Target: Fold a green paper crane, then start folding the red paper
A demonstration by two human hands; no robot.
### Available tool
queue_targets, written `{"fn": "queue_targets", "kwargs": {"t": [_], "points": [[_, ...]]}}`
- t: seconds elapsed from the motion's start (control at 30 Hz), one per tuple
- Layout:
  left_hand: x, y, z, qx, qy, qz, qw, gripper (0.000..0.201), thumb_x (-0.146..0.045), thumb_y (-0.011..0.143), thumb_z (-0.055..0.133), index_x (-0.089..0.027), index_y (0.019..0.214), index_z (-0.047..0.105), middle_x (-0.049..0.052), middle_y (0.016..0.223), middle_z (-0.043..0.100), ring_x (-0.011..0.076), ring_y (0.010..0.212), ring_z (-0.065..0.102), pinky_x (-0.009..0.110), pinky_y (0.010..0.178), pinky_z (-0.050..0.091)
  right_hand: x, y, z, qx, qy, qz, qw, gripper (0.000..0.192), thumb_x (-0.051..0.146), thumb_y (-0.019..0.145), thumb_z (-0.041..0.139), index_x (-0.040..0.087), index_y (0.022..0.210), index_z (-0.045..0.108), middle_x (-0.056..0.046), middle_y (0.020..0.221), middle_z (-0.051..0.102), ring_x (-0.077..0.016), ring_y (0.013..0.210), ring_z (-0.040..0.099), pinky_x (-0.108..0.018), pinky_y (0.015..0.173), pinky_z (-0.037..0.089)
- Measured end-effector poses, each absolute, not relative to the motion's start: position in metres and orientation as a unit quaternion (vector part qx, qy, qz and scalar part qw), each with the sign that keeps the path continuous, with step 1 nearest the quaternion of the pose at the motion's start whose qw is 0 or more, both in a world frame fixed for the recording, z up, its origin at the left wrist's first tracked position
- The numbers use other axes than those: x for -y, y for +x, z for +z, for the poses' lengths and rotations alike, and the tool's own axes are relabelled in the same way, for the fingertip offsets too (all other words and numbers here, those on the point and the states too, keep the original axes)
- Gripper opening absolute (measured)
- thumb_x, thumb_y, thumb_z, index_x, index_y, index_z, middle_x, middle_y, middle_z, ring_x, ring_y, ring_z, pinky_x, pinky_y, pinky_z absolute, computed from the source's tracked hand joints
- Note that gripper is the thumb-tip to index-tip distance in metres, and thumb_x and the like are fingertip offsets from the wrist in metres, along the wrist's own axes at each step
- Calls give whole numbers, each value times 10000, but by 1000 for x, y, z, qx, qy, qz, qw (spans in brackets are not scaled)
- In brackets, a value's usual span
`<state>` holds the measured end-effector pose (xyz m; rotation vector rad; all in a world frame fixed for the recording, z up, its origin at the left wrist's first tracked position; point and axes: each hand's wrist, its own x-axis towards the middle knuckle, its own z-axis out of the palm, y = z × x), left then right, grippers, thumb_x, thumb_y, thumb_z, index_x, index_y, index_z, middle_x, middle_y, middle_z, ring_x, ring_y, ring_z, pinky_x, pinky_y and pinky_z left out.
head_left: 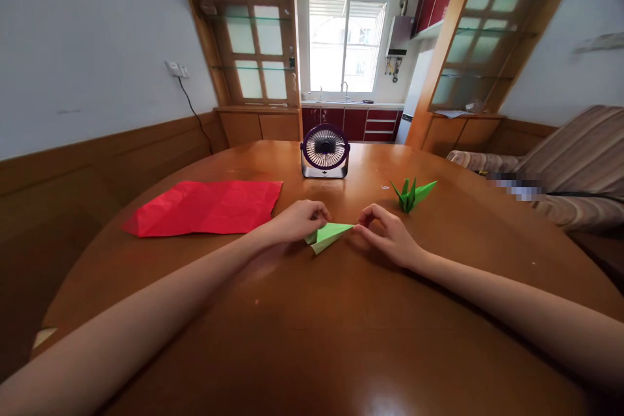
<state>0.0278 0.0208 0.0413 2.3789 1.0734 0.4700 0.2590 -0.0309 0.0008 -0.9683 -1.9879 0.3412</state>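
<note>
Two hands [390, 239] at folded green paper [334, 231], red sheet [209, 208], fan [325, 147].

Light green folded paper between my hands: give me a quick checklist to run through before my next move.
1. Left hand at the wider end of the light green folded paper: ok.
2. Right hand at its pointed end: ok.
3. Right fingers firmly pinching that tip: cannot tell.
4. Red sheet apart from the folded paper: ok, it lies to the left.
5. Darker green folded figure apart from the right hand: ok, it stands beyond it.
6. Creases sharp: cannot tell, too small.
</note>
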Motion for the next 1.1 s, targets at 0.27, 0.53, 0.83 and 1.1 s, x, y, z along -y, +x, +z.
{"fn": "queue_targets", "kwargs": {"t": [0.27, 0.53, 0.83, 1.1], "points": [[-10, 34, 35, -368, 913, 148, 99, 229, -158, 798, 470, -198, 841, 692, 24, 887, 686, 165, 760, 624, 254, 642, 432, 30, 258, 0, 839, -377, 144, 365, 205, 349, 922, 551, 176, 877, 651, -49, 876, 567, -141, 738, 563, -278, 680, 490], [-8, 36, 34, -345, 927, 124, 80, 263, -391, 835, 577, -179, 799, 729, 63, 947, 665, 219, 861, 619, 292, 700, 449, 25, 260, -5, 863, -367, 118, 328, 177, 255, 904, 563, 166, 853, 707, -63, 848, 588, -166, 780, 569, -299, 716, 482], [-2, 38, 28, -292, 946, 142, 20, 164, -207, 820, 560, -171, 805, 719, 51, 830, 631, 193, 761, 592, 312, 707, 444, 24, 264, -5, 866, -374, 72, 325, 114, 227, 884, 581, 172, 959, 646, -60, 896, 610, -174, 811, 571, -318, 753, 458], [-13, 33, 15, -315, 906, 189, 210, 129, -270, 804, 636, -166, 858, 690, 23, 847, 693, 166, 777, 628, 253, 677, 451, 17, 268, -3, 911, -327, -2, 253, 231, 273, 962, 477, 167, 859, 654, -70, 829, 619, -184, 784, 554, -344, 771, 407]]}}
